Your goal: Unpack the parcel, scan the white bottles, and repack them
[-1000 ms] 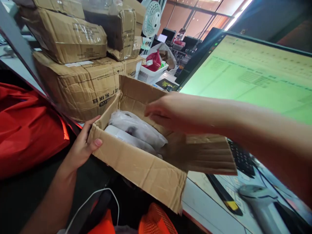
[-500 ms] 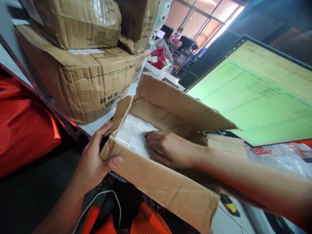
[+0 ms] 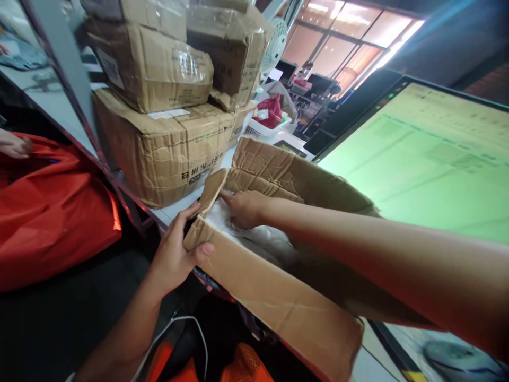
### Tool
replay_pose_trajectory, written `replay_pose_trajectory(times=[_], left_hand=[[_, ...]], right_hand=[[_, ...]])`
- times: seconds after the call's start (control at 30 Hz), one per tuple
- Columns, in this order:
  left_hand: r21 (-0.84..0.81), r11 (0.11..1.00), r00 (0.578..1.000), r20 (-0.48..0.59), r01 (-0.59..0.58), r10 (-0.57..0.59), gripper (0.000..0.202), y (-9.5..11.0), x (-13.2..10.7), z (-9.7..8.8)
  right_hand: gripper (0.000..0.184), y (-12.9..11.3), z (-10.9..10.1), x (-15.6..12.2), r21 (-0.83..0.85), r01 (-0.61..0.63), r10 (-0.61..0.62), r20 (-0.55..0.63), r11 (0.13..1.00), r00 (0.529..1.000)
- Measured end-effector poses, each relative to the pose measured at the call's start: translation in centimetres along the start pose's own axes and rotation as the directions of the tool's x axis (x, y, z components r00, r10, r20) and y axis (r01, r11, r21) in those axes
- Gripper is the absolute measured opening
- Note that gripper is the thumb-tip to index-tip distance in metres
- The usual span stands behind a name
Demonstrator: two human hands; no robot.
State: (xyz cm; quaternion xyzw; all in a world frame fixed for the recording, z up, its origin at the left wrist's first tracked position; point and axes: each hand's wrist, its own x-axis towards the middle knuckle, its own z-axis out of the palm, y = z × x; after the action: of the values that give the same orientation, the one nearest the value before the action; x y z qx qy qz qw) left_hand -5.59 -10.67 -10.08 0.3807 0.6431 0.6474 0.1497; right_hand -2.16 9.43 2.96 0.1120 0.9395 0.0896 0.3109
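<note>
My left hand [image 3: 175, 257] grips the open brown cardboard box's [image 3: 278, 302] near-left corner; my right hand [image 3: 244, 208] reaches inside, fingers curled on white plastic-wrapped packets [image 3: 264, 239].

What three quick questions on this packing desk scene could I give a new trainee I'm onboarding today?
1. True or false: the left hand grips the near corner of the open box.
2. Where is the right hand? A) on the monitor B) inside the box, on the white plastic packets C) on the red bag
3. What is stacked behind the box?

Key: 1 true. 2 B. 3 Taped cartons.
</note>
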Motion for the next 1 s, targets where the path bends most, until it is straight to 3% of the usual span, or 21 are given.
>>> replay_pose_trajectory(times=[0.07,0.23,0.37,0.6,0.8,1.0], left_hand=[[-0.006,1.0,1.0,0.0,-0.004,0.004,0.084,0.0,0.2,0.0],[-0.006,1.0,1.0,0.019,-0.013,0.013,0.083,0.5,0.0,-0.3],[0.024,0.999,0.998,0.048,-0.046,0.045,0.078,1.2,0.0,-0.8],[0.034,0.999,0.998,0.046,-0.037,0.035,0.077,1.6,-0.7,-1.5],[0.124,0.992,0.999,0.033,0.008,-0.012,0.073,1.8,-1.5,-1.8],[0.144,0.987,0.997,0.021,0.07,-0.074,0.077,1.6,-0.9,-1.5]], right_hand=[[0.085,0.0,0.3,-0.2,0.014,-0.003,0.002,0.015,1.0,1.0],[0.089,0.7,1.0,-1.5,-0.084,0.135,-0.139,-0.048,0.987,0.989],[0.1,0.7,1.1,-1.8,-0.115,0.104,-0.109,-0.04,0.988,0.993],[0.094,-0.3,1.1,-2.2,-0.12,0.072,-0.089,-0.138,0.99,0.986],[0.053,-0.5,0.8,-7.2,-0.13,0.038,-0.084,-0.368,0.991,0.926],[0.051,1.0,1.6,-13.5,-0.107,0.001,-0.059,-0.538,0.994,0.841]])
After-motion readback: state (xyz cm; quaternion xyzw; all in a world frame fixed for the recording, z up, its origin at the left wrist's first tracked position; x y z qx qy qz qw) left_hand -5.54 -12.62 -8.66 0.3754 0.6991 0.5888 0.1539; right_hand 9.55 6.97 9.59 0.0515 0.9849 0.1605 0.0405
